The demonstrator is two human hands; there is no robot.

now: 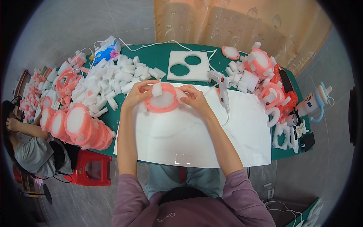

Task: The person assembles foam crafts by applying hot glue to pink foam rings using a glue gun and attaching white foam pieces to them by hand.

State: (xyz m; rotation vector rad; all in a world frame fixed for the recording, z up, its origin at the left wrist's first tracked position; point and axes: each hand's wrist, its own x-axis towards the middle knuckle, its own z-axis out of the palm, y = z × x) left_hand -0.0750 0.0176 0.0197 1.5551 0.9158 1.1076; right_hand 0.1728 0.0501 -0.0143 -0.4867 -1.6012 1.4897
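The person's left hand (143,91) and right hand (193,97) come together over the upper part of the glossy white rectangular board (177,140), which is my landmark here. Between them, above that board, is a soft pink round ring (163,110) with a white foam disc (163,102) inside it. The left fingers are closed narrowly on the ring's left side, next to an upright white foam block (157,89) at its upper edge; the right fingers pinch its right side, though I cannot tell how firmly. On the board's upper right lies a white glue gun (224,90), its nozzle near a flat white foam sheet with two round holes (177,57) just beyond the board's far edge. Left of the board I see a heap of small white foam blocks (123,73) and, nearer, a row of pink rings with white centres (77,120). Right of it, more pink-and-white ring pieces (261,62) are piled by a crumpled red plastic bag (289,96). The dark green tabletop (151,53) extends around the board, and well to its left sits another person in a grey top (36,153).
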